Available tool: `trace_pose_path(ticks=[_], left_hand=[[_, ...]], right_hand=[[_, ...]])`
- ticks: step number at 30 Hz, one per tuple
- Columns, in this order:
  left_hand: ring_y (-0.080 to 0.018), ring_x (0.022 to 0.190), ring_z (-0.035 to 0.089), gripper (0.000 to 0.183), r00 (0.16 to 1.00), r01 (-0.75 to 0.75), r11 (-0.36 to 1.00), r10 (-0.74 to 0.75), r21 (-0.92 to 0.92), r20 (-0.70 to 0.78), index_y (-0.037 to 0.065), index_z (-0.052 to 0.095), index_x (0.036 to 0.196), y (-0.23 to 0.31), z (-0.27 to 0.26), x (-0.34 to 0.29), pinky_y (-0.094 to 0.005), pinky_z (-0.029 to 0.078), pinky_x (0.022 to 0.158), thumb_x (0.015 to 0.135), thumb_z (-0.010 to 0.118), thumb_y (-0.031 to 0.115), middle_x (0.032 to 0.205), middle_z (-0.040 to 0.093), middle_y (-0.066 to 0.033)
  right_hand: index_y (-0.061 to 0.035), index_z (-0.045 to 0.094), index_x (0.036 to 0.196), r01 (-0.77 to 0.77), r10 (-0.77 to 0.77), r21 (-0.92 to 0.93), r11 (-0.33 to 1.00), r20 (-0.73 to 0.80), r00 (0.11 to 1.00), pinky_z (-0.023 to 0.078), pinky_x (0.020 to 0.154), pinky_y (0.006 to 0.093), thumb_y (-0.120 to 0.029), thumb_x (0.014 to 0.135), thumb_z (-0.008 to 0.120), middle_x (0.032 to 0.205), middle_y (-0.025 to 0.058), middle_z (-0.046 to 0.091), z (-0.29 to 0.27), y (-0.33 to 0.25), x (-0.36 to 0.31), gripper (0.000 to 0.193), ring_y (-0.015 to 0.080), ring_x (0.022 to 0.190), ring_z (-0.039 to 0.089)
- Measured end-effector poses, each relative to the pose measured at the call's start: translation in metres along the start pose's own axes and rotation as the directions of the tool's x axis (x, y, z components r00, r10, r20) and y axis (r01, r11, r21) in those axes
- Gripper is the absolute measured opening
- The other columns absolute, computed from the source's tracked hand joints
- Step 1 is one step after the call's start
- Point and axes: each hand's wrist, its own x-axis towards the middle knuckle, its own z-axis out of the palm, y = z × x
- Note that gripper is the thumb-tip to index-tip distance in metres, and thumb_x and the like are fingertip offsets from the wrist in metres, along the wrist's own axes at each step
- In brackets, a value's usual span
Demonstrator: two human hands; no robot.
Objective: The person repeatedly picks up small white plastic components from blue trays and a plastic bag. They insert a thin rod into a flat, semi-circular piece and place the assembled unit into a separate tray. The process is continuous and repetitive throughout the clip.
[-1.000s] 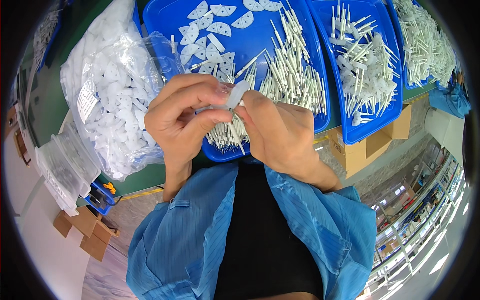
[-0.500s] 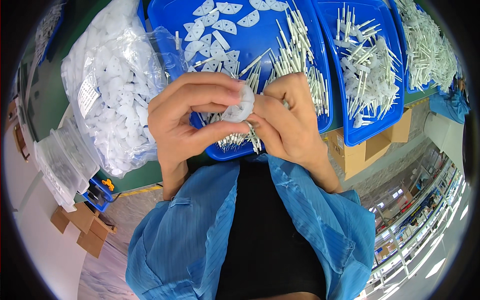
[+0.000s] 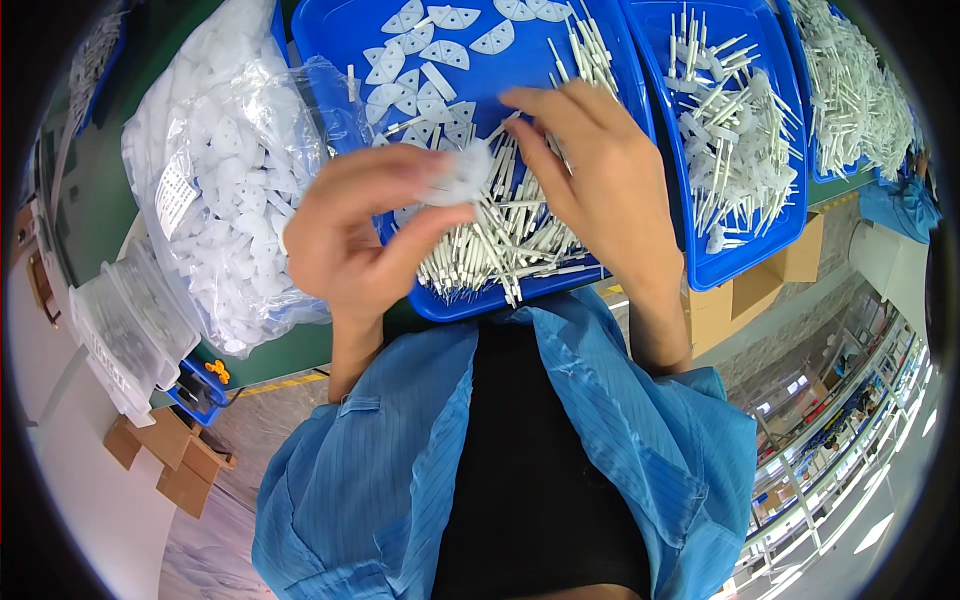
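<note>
My left hand is closed on a translucent white plastic piece, pinched between thumb and fingers and blurred by motion. My right hand hangs over the large blue tray, its thumb and index finger apart with nothing visible between them. Below and around the hands, the tray holds many thin white rods, some grouped on its right side. Flat white fan-shaped pieces with small holes lie in its far left part. The right hand's fingertips are close to the rods; whether they touch is unclear.
Left of the tray stands a clear bag full of white plastic pieces. A second blue tray on the right holds rods joined to white pieces, with a cardboard box below it. Clear plastic containers sit at the left edge.
My right hand has moved away from the white piece, up and to the right, and its fingers have opened. The left hand keeps the piece and has shifted slightly left.
</note>
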Motion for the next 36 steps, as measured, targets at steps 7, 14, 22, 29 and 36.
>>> trace_pose_path(ticks=[7, 14, 22, 29, 36], left_hand=[[-0.0341, 0.098, 0.072, 0.021, 0.915, 0.347, 0.879, -0.393, -0.328, -0.086, -0.010, 0.061, 0.113, -0.006, -0.006, 0.003, -0.0387, 0.063, 0.084, 0.096, 0.063, 0.002, 0.111, 0.066, -0.0216], [-0.0322, 0.093, 0.074, 0.025, 0.876, 0.438, 0.848, -0.477, -0.298, -0.069, -0.006, 0.061, 0.117, -0.005, -0.003, 0.003, -0.0314, 0.063, 0.071, 0.097, 0.064, 0.010, 0.110, 0.068, -0.0195], [-0.0317, 0.091, 0.074, 0.023, 0.914, 0.366, 0.883, -0.401, -0.292, -0.068, -0.006, 0.060, 0.115, -0.007, 0.003, -0.003, -0.0350, 0.063, 0.070, 0.097, 0.063, 0.008, 0.109, 0.068, -0.0197], [-0.0299, 0.087, 0.074, 0.024, 0.900, 0.367, 0.873, -0.421, -0.323, -0.116, -0.006, 0.060, 0.115, -0.007, 0.000, -0.001, -0.0361, 0.063, 0.070, 0.098, 0.063, 0.011, 0.109, 0.068, -0.0189], [-0.0269, 0.089, 0.074, 0.023, 0.884, 0.425, 0.826, -0.467, -0.371, -0.027, -0.006, 0.060, 0.114, -0.003, 0.005, -0.005, -0.0323, 0.061, 0.077, 0.097, 0.065, 0.008, 0.106, 0.069, -0.0182]], right_hand=[[-0.0032, 0.068, 0.090, 0.381, -0.358, -0.133, 0.915, 0.169, 0.918, 0.050, 0.088, 0.0354, -0.006, 0.074, 0.064, 0.102, 0.0072, 0.061, 0.007, 0.016, -0.001, 0.017, 0.0242, 0.104, 0.060], [-0.0023, 0.062, 0.086, 0.345, -0.279, -0.142, 0.928, 0.349, 0.895, 0.051, 0.086, 0.0358, -0.005, 0.071, 0.065, 0.102, 0.0094, 0.061, -0.002, 0.017, -0.018, 0.016, 0.0236, 0.104, 0.060], [-0.0021, 0.053, 0.099, -0.004, 0.004, 0.294, 0.956, 0.001, 1.000, 0.049, 0.049, 0.0381, -0.003, 0.085, 0.066, 0.066, 0.0091, 0.058, -0.001, -0.008, -0.010, 0.020, 0.0278, 0.053, 0.060], [-0.0021, 0.057, 0.108, -0.466, 0.305, 0.427, 0.775, 0.393, 0.868, 0.046, 0.046, 0.0327, -0.007, 0.093, 0.065, 0.060, 0.0082, 0.058, -0.024, -0.029, -0.022, 0.017, 0.0230, 0.048, 0.062], [-0.0029, 0.063, 0.098, -0.150, 0.169, 0.426, 0.892, -0.008, 0.986, 0.044, 0.042, 0.0337, -0.008, 0.093, 0.066, 0.057, 0.0086, 0.060, 0.000, -0.044, -0.029, 0.007, 0.0229, 0.048, 0.062]])
